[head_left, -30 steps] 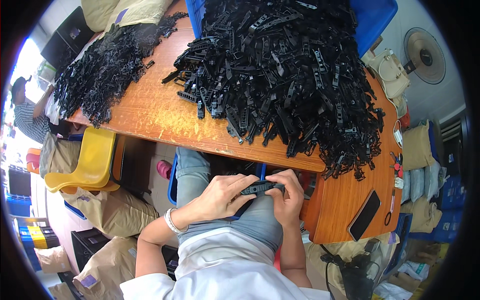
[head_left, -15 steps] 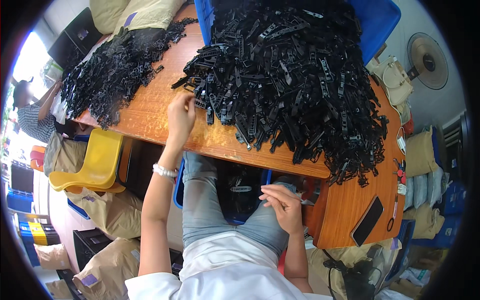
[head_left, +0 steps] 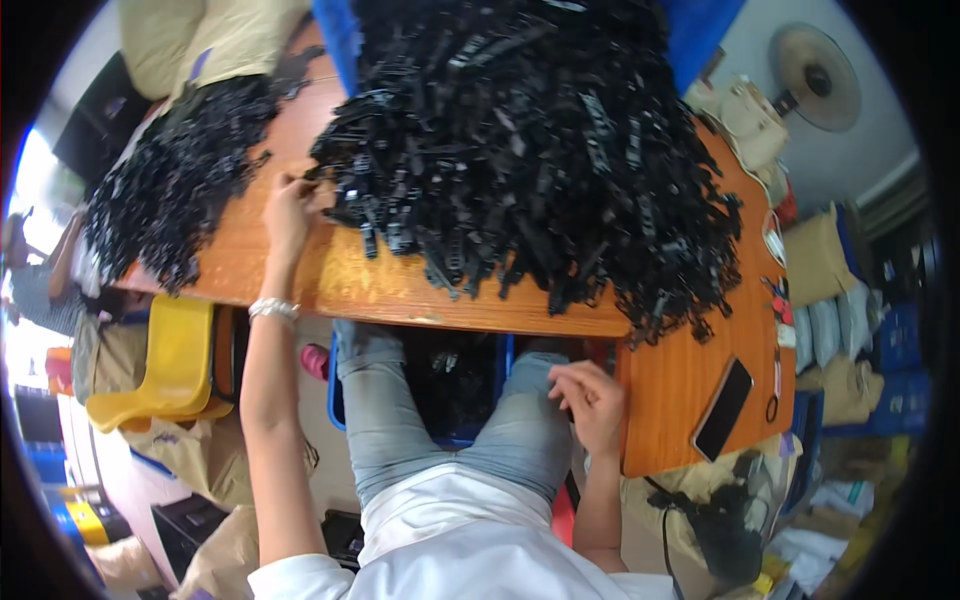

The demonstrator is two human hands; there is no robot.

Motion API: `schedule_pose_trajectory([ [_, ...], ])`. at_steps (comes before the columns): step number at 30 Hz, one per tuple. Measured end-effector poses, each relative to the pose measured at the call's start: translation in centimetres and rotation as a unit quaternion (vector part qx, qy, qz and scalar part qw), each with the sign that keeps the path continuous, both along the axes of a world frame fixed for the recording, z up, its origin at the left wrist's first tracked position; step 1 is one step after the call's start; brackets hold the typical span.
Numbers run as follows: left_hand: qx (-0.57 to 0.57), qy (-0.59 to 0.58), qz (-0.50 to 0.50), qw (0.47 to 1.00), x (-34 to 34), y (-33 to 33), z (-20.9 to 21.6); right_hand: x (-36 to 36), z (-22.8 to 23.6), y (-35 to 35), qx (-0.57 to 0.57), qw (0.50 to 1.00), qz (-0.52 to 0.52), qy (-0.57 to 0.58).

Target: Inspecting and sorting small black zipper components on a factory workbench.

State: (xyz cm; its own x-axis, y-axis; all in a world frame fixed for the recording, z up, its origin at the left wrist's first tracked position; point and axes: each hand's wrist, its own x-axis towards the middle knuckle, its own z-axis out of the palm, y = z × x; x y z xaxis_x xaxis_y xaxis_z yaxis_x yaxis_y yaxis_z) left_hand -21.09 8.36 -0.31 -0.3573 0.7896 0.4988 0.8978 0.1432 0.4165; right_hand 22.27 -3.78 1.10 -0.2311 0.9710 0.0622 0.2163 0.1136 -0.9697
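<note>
A big heap of narrow, slotted black pieces (head_left: 520,170) lies on the wooden table (head_left: 370,285). At the heap's left edge is my left hand (head_left: 290,212), its thumb and fingers pinched together against a dark piece, blurred by motion. My right hand (head_left: 594,402) hovers above my right thigh, near the table's front edge. Its fingers are loosely bent and apart, and nothing shows in them. Between my legs, beneath the table edge, stands a blue tub (head_left: 505,370) with dark pieces inside, mostly in shadow.
A tipped blue crate (head_left: 700,45) stands behind the heap. Another black pile (head_left: 185,165) lies at the left, with a person (head_left: 50,290) beyond it. A phone (head_left: 722,408) and scissors (head_left: 773,390) lie at the right. A yellow chair (head_left: 175,350) stands at the left.
The whole view has shifted, with the table sliding left. My left hand has moved left to the heap's edge. My right hand has moved right, its fingers loosening. The pale piece over the tub no longer shows.
</note>
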Motion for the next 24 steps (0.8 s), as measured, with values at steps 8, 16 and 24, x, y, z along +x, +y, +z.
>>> schedule_pose_trajectory([
  [8,0.09,-0.253,-0.147,0.952,10.6,-5.4,1.3,3.0,-0.5,2.9,0.181,0.875,-0.383,-0.234],
  [16,-0.158,-0.684,-0.354,0.618,21.7,-10.6,2.2,2.7,-0.7,3.0,0.113,0.825,-0.362,-0.419],
  [24,-0.179,-0.709,-0.368,0.574,23.5,-12.2,0.0,1.9,-0.5,1.3,0.121,0.914,-0.308,-0.233],
])
